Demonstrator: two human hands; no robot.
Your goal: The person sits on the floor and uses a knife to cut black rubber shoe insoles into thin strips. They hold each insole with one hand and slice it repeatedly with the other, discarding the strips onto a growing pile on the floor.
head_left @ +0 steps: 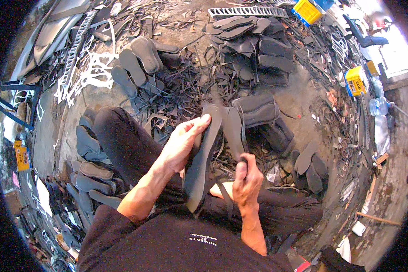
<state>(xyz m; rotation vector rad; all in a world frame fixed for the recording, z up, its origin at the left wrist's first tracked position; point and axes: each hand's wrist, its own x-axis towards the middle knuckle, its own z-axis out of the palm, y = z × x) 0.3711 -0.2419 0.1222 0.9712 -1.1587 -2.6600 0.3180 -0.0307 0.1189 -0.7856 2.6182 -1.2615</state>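
My left hand is closed around a long dark grey shoe sole, its thumb near the upper end. The sole stands tilted over my lap, its lower end toward my shirt. To its right, a lighter grey sole-shaped piece reaches down to the fingers of my right hand. That hand is a closed fist; a dark bit shows at its top, but what it grips is unclear. A thin dark strip hangs between my hands. Just beyond them lies a stack of dark soles.
Piles of soles lie at the far left, the far right, beside my left leg and by my right knee. Dark offcuts cover the floor. White cut-out scraps and a yellow container stand farther out.
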